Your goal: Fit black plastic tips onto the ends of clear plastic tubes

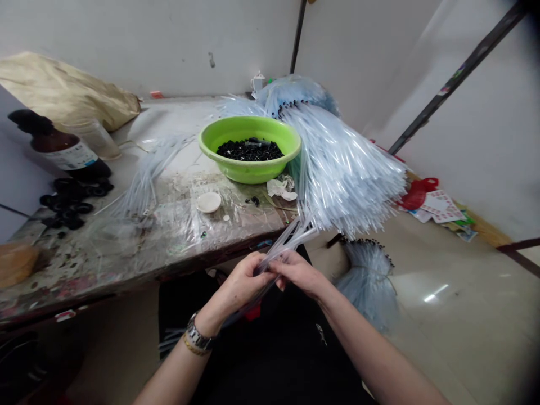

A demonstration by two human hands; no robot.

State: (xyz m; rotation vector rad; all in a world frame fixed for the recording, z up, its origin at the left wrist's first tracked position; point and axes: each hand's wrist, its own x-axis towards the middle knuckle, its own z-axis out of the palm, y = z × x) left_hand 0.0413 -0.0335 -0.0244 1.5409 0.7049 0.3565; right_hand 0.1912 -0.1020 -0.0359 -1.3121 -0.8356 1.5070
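Both hands meet in front of the table's near edge, around a thin bundle of clear plastic tubes [282, 245]. My left hand [243, 281], with a watch on the wrist, is wrapped round the tubes. The fingers of my right hand [297, 271] close on the same bundle from the right; its fingertips are partly hidden. The tubes slant up toward a large pile of clear tubes [346, 163] on the table. Behind my hands stands a green basin [248, 171] with small black parts [248, 151] in it.
A small white dish [208, 202] and crumpled tissue [282, 188] lie before the basin. Loose tubes [141, 180], black rings [67, 202] and a brown bottle [63, 149] occupy the left side. A tied tube bundle [367, 281] stands on the floor, near a red bag [415, 194].
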